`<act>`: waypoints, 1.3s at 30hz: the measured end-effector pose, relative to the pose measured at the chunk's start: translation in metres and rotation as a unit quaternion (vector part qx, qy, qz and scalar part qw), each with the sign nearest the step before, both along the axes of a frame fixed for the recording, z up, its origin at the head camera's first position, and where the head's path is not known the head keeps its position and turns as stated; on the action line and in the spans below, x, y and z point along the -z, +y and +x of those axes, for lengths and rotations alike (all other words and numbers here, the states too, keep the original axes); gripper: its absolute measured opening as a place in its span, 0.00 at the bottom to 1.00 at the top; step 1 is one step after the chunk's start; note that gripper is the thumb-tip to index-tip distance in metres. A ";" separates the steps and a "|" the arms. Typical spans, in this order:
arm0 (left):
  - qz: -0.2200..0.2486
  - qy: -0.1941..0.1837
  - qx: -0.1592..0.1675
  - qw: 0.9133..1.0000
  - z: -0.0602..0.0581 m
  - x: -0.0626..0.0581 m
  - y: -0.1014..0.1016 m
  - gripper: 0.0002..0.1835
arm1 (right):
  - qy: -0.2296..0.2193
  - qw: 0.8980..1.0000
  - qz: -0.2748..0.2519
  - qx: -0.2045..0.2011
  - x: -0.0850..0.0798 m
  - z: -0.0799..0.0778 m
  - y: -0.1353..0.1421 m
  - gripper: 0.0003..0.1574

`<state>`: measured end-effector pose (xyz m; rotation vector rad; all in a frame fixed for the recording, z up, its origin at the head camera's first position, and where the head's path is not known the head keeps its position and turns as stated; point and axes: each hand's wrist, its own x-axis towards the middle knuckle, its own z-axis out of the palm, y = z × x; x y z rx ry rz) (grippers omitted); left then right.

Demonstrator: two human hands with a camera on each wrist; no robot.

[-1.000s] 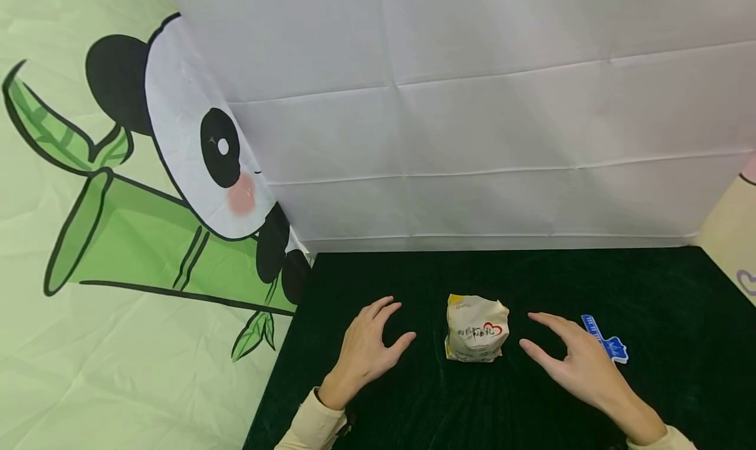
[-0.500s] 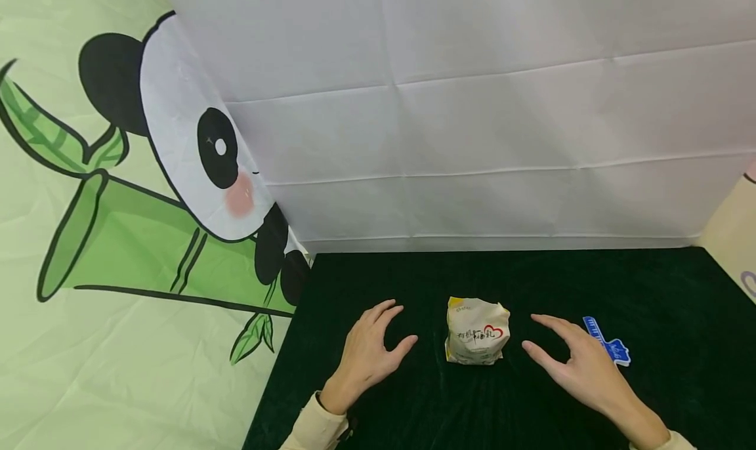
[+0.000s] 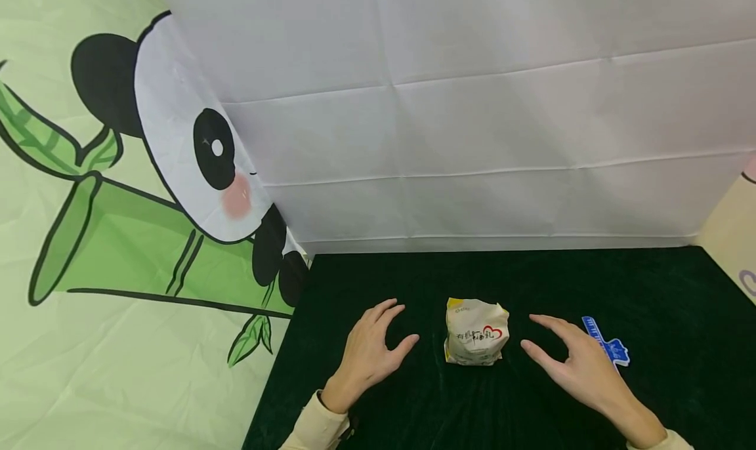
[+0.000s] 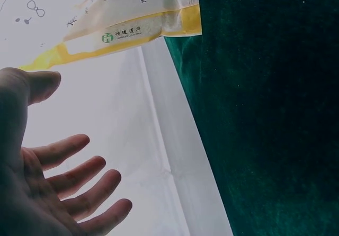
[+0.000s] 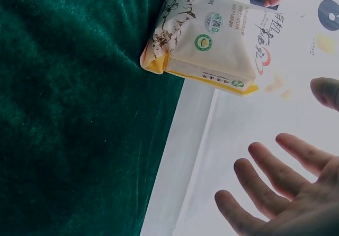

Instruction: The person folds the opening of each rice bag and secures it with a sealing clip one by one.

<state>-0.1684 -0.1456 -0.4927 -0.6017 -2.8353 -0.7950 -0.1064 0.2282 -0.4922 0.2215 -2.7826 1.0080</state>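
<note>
A cream paper packet (image 3: 477, 332) with yellow edges, a red heart and dark printed characters stands on the dark green cloth between the hands. Its printed side and yellow seam also show in both wrist views. To its left is my left hand (image 3: 373, 351), apart from it, with fingers spread and the thumb held away from them. My right hand (image 3: 581, 365) is on the other side, also apart from the packet, fingers loosely extended. Behind the right hand lies a flat blue piece (image 3: 615, 350) with white ruler-like marks, partly covered by that hand. Neither hand holds anything.
The dark green cloth (image 3: 413, 273) covers the table, with its far edge against a white sheet (image 3: 472, 128). On the left hangs a light green backdrop (image 3: 147, 365) printed with a panda and bamboo. A cream panel (image 3: 732, 240) borders the table at the right.
The head view shifts very slightly. Both hands, the packet and the blue piece keep the same arrangement, with no contact made.
</note>
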 end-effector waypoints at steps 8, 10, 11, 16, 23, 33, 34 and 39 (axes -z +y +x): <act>-0.006 -0.006 -0.001 1.000 -0.004 -0.001 0.004 0.35 | -0.009 1.000 -0.003 -0.001 0.000 -0.004 0.000 0.37; -0.004 -0.004 0.002 1.000 -0.004 -0.002 0.005 0.34 | -0.009 1.000 -0.004 -0.002 0.000 -0.005 0.000 0.37; -0.002 -0.003 0.003 1.000 -0.004 -0.002 0.005 0.34 | -0.009 1.000 -0.005 -0.003 0.000 -0.006 0.000 0.36; -0.001 -0.002 0.003 1.000 -0.005 -0.004 0.008 0.34 | -0.004 1.000 -0.008 -0.008 0.000 -0.010 0.000 0.36; 0.015 -0.014 0.010 1.000 -0.004 -0.006 0.012 0.33 | -0.005 1.000 -0.011 -0.012 0.001 -0.012 -0.001 0.36; 0.028 -0.031 0.021 0.999 -0.003 -0.009 0.019 0.33 | -0.006 1.000 -0.016 -0.016 0.003 -0.015 0.000 0.35; 0.028 -0.033 0.023 0.999 -0.002 -0.009 0.020 0.33 | -0.005 1.000 -0.016 -0.017 0.004 -0.014 0.000 0.35; 0.026 -0.039 0.024 0.999 0.000 -0.009 0.022 0.33 | -0.001 1.000 -0.017 -0.016 0.006 -0.013 0.001 0.35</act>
